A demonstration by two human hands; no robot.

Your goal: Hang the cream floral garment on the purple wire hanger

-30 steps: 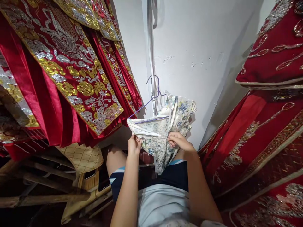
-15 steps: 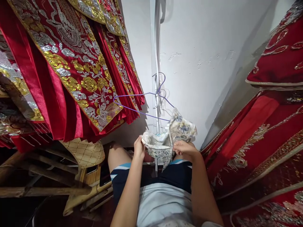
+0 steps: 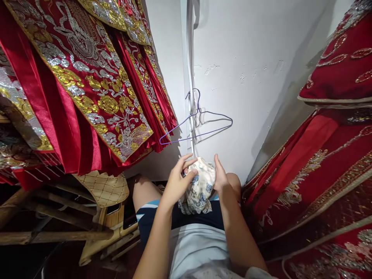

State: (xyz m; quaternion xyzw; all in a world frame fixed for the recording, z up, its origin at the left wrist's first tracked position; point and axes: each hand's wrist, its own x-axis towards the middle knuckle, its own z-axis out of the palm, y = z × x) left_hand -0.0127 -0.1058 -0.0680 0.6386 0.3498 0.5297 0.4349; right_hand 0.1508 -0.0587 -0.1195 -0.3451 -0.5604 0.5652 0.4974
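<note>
Floral garment (image 3: pixel 200 190), one, off-white with blue and grey print: is being held bunched above the lap, between the two hands, below the hanger and apart from it. Left hand (image 3: pixel 177 182): is being closed on the garment's upper left edge, the thumb being pressed on the near face. Right hand (image 3: pixel 222 176): is being held upright along the garment's right side; its fingers are being partly hidden, so whether cloth is being gripped there cannot be told. Hanger (image 3: pixel 198 110), one, purple, thin: is being supported by its hook at the upright metal strip (image 3: pixel 190 66), before a white wall (image 3: pixel 238 46). Red garment (image 3: pixel 112 104), with gold and silver sequins: is being displayed at the left. Beaded red clothing (image 3: pixel 319 155): is being displayed at the right. Bamboo furniture (image 3: pixel 69 235): is being partly covered by a quilted yellowish cloth (image 3: pixel 103 188), lower left. Dark shorts (image 3: pixel 181 221), with blue and white trim: are being worn beneath a pale shirt (image 3: pixel 200 244).
</note>
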